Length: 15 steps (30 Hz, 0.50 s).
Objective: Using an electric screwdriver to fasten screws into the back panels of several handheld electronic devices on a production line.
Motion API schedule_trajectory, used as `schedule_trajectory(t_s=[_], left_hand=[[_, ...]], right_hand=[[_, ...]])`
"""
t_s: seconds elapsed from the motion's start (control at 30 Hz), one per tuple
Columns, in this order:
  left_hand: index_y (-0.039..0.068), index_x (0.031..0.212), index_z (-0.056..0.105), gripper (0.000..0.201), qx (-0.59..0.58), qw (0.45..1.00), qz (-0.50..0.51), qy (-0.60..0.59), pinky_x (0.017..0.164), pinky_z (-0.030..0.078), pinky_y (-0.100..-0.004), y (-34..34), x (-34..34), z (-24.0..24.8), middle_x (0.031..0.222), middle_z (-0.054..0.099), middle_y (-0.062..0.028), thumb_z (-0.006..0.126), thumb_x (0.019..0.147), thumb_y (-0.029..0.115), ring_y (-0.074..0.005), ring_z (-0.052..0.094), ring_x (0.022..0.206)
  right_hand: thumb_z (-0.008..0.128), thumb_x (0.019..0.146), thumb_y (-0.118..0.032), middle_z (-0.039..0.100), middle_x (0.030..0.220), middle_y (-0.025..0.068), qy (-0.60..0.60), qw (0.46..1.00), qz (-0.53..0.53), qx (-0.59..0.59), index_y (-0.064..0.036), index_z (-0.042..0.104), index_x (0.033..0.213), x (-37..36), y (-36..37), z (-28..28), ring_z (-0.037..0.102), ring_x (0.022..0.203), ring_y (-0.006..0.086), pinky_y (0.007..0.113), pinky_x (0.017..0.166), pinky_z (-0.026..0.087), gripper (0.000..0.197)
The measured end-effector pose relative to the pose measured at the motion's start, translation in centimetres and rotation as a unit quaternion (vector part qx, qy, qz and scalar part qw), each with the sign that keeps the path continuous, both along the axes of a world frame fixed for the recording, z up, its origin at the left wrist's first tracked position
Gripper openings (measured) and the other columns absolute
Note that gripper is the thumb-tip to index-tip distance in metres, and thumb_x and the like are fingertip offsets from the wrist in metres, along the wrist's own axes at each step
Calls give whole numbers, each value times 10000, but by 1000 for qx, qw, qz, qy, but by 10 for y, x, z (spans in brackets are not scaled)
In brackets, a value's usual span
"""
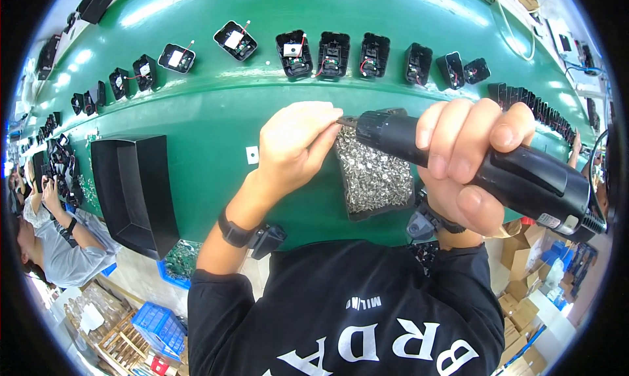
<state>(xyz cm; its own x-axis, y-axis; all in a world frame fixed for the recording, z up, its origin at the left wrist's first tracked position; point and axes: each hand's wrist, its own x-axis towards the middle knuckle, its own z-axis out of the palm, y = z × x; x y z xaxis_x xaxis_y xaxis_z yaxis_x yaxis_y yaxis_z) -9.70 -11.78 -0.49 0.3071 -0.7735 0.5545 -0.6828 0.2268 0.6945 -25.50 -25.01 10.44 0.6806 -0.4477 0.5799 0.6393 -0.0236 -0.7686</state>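
Observation:
My right hand (468, 153) is wrapped round a black electric screwdriver (400, 137), held level with its bit to the left. At the tip of the bit, my left hand (295, 140) is closed in a pinch; anything between the fingertips is too small to make out. Below the screwdriver's front end sits a black tray (357, 215) full of small silver screws (377, 179). A small white square piece (252, 155) with a dark dot lies on the green table left of my left hand.
Black plastic housings (334, 55) with wires and boards line the far side of the green table (209, 127). A large black bin (167, 199) stands at the left. More housings (534, 107) are stacked at the right. A person (65, 238) works at far left.

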Motion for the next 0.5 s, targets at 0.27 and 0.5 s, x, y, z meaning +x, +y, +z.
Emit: schedule_trajectory(t_s=[0.27, 0.5], left_hand=[[13, 1300, 576, 670, 57, 985, 77, -146, 1015, 426, -438, -9, 51, 1, 1251, 622, -154, 786, 701, 227, -344, 572, 1180], [48, 1287, 558, 828, 154, 949, 75, -263, 1024, 373, -449, -46, 75, -9, 1220, 612, -115, 874, 604, 392, -292, 565, 1164]], right_hand=[[689, 767, -124, 545, 859, 13, 1, 998, 3, -66, -120, 475, 1201, 27, -19, -12, 546, 772, 176, 369, 795, 429, 484], [594, 771, -47, 585, 911, 103, -49, 996, -4, -77, -15, 457, 1252, 82, -53, -47, 574, 830, 228, 447, 860, 445, 502]])
